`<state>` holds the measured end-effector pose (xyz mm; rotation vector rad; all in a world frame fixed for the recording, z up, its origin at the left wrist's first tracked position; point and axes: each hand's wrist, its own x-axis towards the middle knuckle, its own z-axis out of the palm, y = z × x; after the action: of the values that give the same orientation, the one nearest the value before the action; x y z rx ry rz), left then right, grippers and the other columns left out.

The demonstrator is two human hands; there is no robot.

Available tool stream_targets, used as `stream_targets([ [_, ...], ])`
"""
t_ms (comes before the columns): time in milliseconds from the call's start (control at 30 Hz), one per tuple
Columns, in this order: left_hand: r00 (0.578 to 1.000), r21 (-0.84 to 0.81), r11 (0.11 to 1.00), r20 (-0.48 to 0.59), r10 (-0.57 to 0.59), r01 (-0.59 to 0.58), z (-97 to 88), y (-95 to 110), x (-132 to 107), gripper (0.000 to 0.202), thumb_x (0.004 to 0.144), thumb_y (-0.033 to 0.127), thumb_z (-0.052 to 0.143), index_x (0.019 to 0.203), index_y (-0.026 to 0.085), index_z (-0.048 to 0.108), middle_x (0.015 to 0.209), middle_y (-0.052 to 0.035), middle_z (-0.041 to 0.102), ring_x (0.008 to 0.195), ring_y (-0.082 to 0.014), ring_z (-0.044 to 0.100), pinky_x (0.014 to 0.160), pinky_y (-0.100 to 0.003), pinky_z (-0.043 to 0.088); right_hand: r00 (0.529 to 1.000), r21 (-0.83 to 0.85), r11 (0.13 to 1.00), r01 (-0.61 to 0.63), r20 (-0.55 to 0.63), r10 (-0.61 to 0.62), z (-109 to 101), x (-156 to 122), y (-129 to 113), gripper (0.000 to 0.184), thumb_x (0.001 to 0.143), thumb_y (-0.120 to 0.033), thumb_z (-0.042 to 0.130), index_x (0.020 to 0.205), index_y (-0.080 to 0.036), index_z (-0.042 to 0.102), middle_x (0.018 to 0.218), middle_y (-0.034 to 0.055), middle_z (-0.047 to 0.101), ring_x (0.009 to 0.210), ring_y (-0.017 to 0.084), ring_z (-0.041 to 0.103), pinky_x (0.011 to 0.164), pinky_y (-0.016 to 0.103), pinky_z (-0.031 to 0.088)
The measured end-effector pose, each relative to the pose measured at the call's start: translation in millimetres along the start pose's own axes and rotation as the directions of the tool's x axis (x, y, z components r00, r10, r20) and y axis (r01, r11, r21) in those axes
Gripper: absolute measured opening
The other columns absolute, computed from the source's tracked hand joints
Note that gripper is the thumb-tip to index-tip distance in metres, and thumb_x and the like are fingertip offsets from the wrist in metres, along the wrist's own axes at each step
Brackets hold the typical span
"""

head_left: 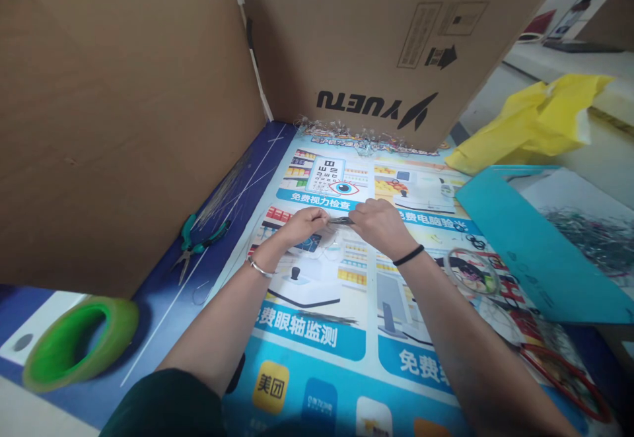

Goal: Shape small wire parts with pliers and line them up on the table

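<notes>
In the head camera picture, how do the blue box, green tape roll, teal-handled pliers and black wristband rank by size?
Largest to smallest, as they look:
1. Blue box
2. Green tape roll, perhaps enlarged by nearness
3. Teal-handled pliers
4. Black wristband

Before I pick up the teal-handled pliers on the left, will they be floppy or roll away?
The pliers should feel stiff and perhaps heavy for their size, since the tips look metal. They probably won't roll: they lie flat, handles spread. The handles might swing, as they're joined.
</notes>
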<state>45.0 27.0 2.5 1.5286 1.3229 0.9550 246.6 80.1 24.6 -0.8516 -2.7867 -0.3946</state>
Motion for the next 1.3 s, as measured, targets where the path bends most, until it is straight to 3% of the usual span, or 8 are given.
stream_targets([
  [867, 1.0, -0.037, 0.999, -0.009, -0.012, 0.011, -0.4, 0.2, -0.8, 0.016, 0.074, 0.03, 0.052, 0.069, 0.015, 0.054, 0.066, 0.0015, 0.048, 0.062, -0.0091, 0.041, 0.059, -0.022, 0.033, 0.998, 0.006, 0.999, -0.052, 0.017, 0.052, 5.6, -3.2, -4.8, 0.033, 0.088, -0.042, 0.045, 0.073, -0.018, 0.062, 0.074, 0.0053, 0.063, 0.071, 0.016, 0.052, 0.057, 0.029, 0.021],
  [1300, 0.997, -0.177, 0.982, 0.013, -0.071, 0.072, -0.9, -6.8, 1.8, 0.017, 0.074, 0.031, 0.054, 0.071, 0.015, 0.053, 0.059, 0.0043, 0.042, 0.053, -0.0066, 0.036, 0.053, -0.021, 0.03, 0.982, 0.202, 0.962, -0.181, 0.093, 0.165, 22.1, -0.9, -4.9, 0.028, 0.085, -0.042, 0.049, 0.08, -0.02, 0.065, 0.082, 0.0036, 0.065, 0.079, 0.016, 0.054, 0.063, 0.026, 0.028],
])
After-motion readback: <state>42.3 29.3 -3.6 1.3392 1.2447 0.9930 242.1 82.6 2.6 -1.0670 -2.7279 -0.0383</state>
